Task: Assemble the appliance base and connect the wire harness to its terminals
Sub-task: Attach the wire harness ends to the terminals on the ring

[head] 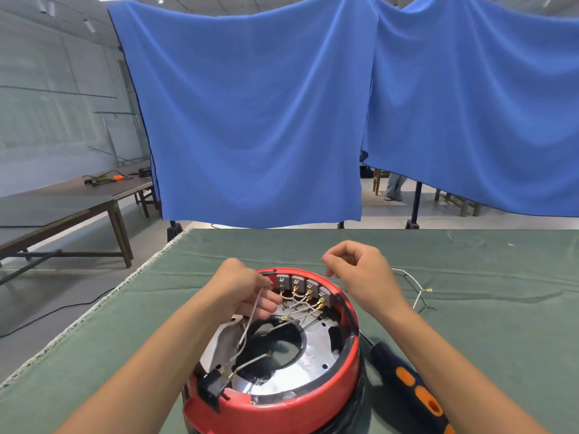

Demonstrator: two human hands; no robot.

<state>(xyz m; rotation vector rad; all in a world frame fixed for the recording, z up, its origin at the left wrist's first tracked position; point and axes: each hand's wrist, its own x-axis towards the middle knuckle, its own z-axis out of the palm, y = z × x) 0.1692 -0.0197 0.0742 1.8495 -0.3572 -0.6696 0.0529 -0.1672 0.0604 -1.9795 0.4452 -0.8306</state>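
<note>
A long dark wooden bench (78, 198) is standing off to the far left, and a soft blue cloth (257, 114) is hanging in folds behind the worktop (470, 308), which is wearing a matte green fabric cover with a frayed pale edge. The left hand (247, 292) is reaching in over the far left rim of the round red plastic base (282, 405), its fingers curling around and gripping a thin white wire (250, 321) that is running down toward a black block at the near rim. The base is sitting at the middle of the worktop, showing a shiny metal ring plate inside and a row of grey terminals (300, 285) with brass clips along its far wall. The right hand (360, 270) is hovering just above the far right rim, fingers curling loosely; whether it is pinching anything cannot be told. Right of it, a loose white and black wire (416, 292) is lying on the cloth, and a dark blue screwdriver (410, 389) with orange patches is lying just beside the base.
</note>
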